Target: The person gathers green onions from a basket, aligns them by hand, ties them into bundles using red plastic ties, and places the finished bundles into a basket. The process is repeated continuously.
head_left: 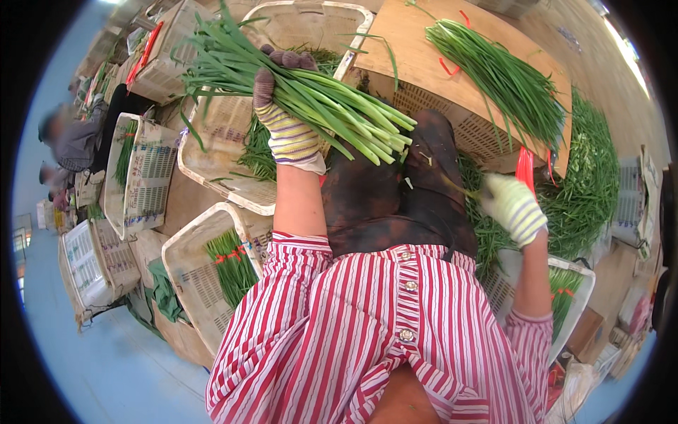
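My left hand [288, 126], in a striped knit glove with dark fingers, is wrapped round a thick bunch of garlic chives [353, 116]. The pale stem ends point right, over my lap; the green leaves fan out to the upper left. My right hand [514, 207], in a matching glove, is blurred by motion beside my right knee. Its fingers look closed, with a thin brownish strand [459, 188] coming out of them. Close by lies a big heap of loose chives [590, 169]. Another bunch of chives [494, 78] rests on a wooden board [402, 35].
White plastic crates stand round me: one at the back [311, 8], one at left [187, 159] with loose leaves, and one nearer [187, 247] holding red-tied bundles [229, 261]. Red strips [525, 168] hang off the board's edge. Other people [78, 138] sit at far left.
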Action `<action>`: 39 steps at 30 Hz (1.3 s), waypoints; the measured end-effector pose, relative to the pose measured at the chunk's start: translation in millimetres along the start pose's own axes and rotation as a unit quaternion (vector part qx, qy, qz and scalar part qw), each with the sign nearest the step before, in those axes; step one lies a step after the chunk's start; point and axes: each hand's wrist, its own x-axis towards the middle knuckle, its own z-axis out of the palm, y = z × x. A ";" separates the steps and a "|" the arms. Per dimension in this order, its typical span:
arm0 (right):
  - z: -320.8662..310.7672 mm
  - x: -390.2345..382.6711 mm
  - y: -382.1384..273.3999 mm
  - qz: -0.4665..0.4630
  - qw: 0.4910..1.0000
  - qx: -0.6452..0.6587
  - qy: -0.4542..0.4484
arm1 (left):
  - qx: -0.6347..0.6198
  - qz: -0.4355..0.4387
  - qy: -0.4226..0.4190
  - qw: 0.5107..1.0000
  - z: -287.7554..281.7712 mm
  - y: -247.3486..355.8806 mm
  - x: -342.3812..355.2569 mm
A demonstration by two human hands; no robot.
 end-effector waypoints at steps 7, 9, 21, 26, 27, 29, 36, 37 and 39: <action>-12.9 -2.2 -30.7 -0.126 0.910 0.380 0.112 | -0.137 -0.082 -0.079 0.984 -9.0 -8.2 -10.8; -26.3 20.7 -64.5 -0.152 0.809 0.554 0.127 | -0.166 -0.119 -0.094 0.974 -2.2 -16.9 -14.1; -45.2 50.7 -98.6 -0.290 0.903 0.111 0.298 | -0.158 -0.146 -0.054 0.975 0.1 -18.7 -16.2; -45.4 46.5 -84.1 -0.240 0.910 0.115 0.317 | -0.077 -0.095 -0.039 0.992 -1.3 -21.6 -11.3; -40.4 41.8 -76.6 -0.213 0.891 0.210 0.341 | -0.046 -0.076 -0.039 0.995 1.5 -19.9 -8.6; -39.4 33.6 -74.5 -0.146 0.850 0.413 0.293 | 0.019 -0.040 -0.034 0.998 4.6 -14.2 -5.8; -48.2 46.2 -115.2 -0.266 0.891 0.241 0.278 | 0.049 -0.022 -0.031 0.998 13.1 -20.5 -11.6; -44.7 50.4 -116.8 -0.257 0.885 0.259 0.289 | 0.056 -0.014 -0.027 0.998 13.9 -21.4 -11.1; -42.0 59.9 -118.6 -0.241 0.885 0.313 0.247 | 0.035 -0.012 -0.011 0.999 9.7 -21.7 -7.8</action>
